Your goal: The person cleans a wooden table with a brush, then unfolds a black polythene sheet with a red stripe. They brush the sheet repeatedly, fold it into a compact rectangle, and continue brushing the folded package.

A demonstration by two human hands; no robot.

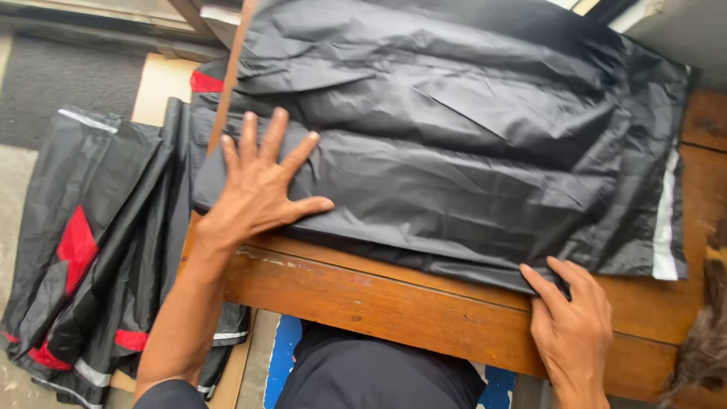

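As seen, black garment (pixel 469 144) under both hands, prob. flat.

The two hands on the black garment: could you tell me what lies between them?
In the head view, between left hand and right hand: black garment and bare wooden table edge.

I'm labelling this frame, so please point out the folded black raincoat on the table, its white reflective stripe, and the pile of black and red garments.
folded black raincoat (pixel 454 151), head view, middle of its creased top
white reflective stripe (pixel 665 220), head view, mid-length
pile of black and red garments (pixel 83 242), head view, a red patch
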